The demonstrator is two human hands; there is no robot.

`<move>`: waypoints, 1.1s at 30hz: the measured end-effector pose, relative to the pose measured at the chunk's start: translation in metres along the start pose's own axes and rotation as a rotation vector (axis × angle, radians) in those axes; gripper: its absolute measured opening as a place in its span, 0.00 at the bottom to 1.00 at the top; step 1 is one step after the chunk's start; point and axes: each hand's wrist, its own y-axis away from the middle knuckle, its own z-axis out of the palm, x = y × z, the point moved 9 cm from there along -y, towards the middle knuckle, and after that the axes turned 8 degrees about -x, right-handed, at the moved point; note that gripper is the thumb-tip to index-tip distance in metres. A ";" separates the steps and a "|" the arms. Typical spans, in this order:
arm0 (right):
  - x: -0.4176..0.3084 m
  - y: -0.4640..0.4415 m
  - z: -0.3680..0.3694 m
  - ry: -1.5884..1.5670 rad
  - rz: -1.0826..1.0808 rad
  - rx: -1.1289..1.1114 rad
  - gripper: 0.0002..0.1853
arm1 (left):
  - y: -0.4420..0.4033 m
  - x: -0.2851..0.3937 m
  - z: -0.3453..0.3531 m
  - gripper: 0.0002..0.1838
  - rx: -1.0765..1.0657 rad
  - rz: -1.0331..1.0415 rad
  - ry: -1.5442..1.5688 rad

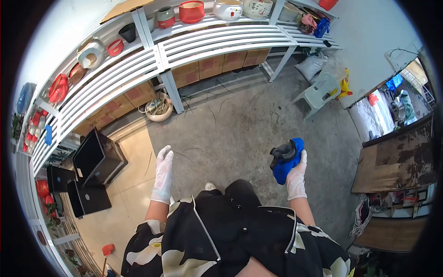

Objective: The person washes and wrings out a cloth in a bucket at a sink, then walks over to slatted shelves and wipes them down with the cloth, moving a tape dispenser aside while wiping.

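My right hand (296, 179), in a thin white glove, grips a crumpled blue and dark grey cloth (287, 159) and holds it out above the concrete floor. Whether this bundle is a rag or a pair of work gloves I cannot make out. My left hand (163, 173), gloved the same way, holds nothing; its fingers point forward, extended. It hovers near the line where beige tiles (134, 166) meet grey concrete (230, 134).
White slatted shelving (221, 45) curves along the back and left, with pots such as a red one (191, 11). Cardboard boxes (212, 65) sit underneath. Black planters (97, 157) stand left, a pale plastic chair (318, 94) back right, a worn wooden panel (397, 154) right.
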 end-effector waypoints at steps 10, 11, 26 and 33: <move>0.058 -0.196 0.087 0.030 0.149 -0.130 0.29 | -0.100 0.022 -0.022 0.18 0.195 -0.124 0.165; 0.067 -0.222 0.106 0.038 0.184 -0.182 0.29 | -0.113 0.004 -0.037 0.21 0.242 -0.140 0.136; 0.233 -0.497 0.390 0.561 0.418 -0.543 0.26 | 0.049 -0.183 -0.032 0.38 0.768 -0.932 0.357; 0.372 -0.522 0.476 0.724 0.280 -0.682 0.23 | 0.021 -0.198 -0.046 0.35 0.641 -1.070 0.348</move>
